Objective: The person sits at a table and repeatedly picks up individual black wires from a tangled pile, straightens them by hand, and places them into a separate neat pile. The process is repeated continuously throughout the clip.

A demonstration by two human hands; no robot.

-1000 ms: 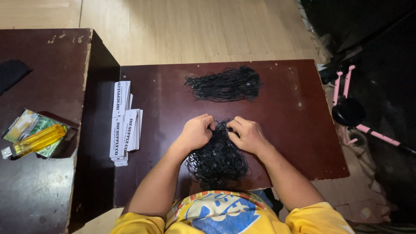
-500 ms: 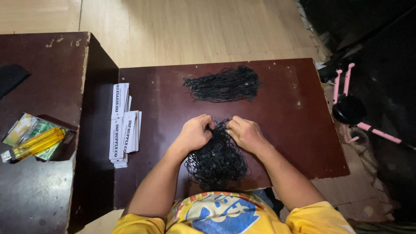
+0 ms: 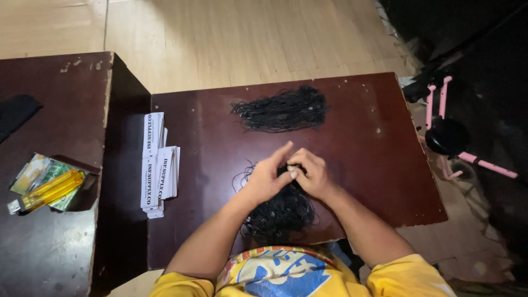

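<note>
My left hand [image 3: 268, 179] and right hand [image 3: 309, 175] pinch black cords [image 3: 278, 212] together; loose strands could tangle or slip free.

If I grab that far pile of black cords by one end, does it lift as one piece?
Probably not. The far pile of black cords looks like many thin loose strands with frayed ends, so it would likely sag and shed some. It looks light and should slide easily on the smooth dark table. The near bundle under both hands lies just as limp.
</note>
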